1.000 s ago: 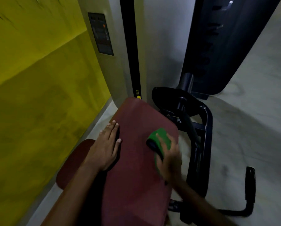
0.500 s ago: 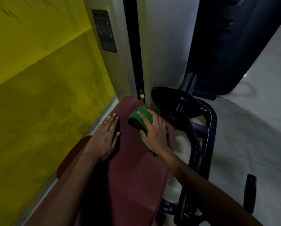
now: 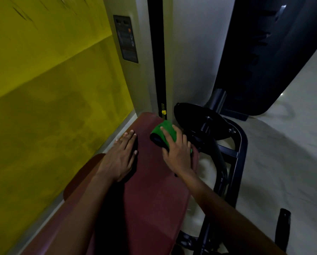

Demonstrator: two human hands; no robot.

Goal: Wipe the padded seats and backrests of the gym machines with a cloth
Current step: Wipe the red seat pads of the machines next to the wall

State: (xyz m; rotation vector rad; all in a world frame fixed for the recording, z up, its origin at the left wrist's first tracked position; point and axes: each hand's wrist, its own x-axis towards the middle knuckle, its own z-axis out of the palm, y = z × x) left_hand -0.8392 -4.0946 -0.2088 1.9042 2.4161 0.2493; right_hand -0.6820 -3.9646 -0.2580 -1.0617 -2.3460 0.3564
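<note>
A long maroon padded backrest [image 3: 150, 190] runs from the bottom of the view up to the grey machine tower. My right hand [image 3: 176, 150] lies flat on a folded green cloth [image 3: 165, 131] and presses it onto the pad's far right corner. On the pad's left edge rests my left hand [image 3: 120, 157], with straight fingers and nothing in it. A second maroon pad [image 3: 80, 179], the seat, shows below and to the left, partly hidden by my left forearm.
A yellow wall [image 3: 43, 89] stands close on the left. The grey weight tower [image 3: 190, 52] with a black slot and an instruction plate rises ahead. Black frame tubes [image 3: 238, 144], a round black cover and a black handle [image 3: 282, 229] stand to the right over pale floor.
My right hand has slid the green cloth from the pad's right edge up toward its far end near the tower. My left hand has stayed on the left edge.
</note>
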